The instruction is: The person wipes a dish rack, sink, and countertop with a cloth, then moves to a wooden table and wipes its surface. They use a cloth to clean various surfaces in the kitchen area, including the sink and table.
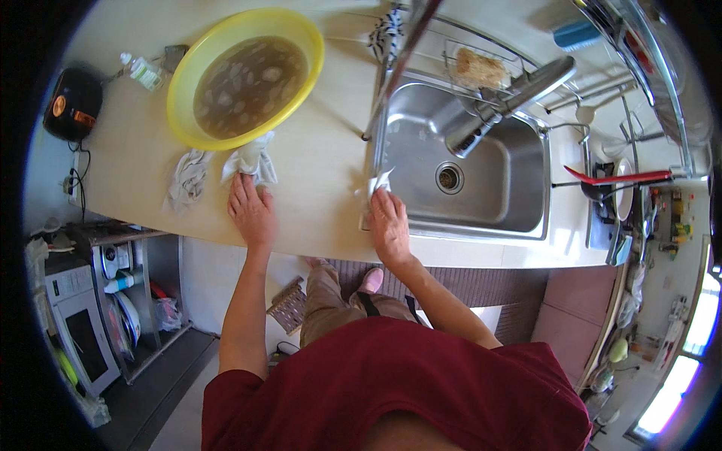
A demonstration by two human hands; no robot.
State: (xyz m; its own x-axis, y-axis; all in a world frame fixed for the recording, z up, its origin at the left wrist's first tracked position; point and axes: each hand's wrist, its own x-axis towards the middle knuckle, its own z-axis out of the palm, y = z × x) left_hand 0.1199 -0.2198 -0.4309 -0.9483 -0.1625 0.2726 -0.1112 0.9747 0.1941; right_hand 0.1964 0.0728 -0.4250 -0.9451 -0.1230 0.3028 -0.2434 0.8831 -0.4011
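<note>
My left hand (pixel 252 211) rests on the countertop, its fingertips on a crumpled white cloth (pixel 251 159) beside the yellow plastic basin (pixel 175 115). Murky brown water with pale round shapes fills part of the basin. Another crumpled cloth (pixel 189 177) lies a little to the left. My right hand (pixel 389 225) is at the left edge of the stainless steel sink (pixel 479 194), with a small white cloth or wipe (pixel 381 181) under its fingertips. Whether the fingers of either hand pinch the fabric cannot be told.
A chrome faucet (pixel 510 107) reaches over the sink. A metal rack (pixel 671 113) and utensils stand at the right. At the left are a plastic bottle (pixel 141 71) and a black appliance (pixel 73 104). A rack leg (pixel 365 135) stands between basin and sink.
</note>
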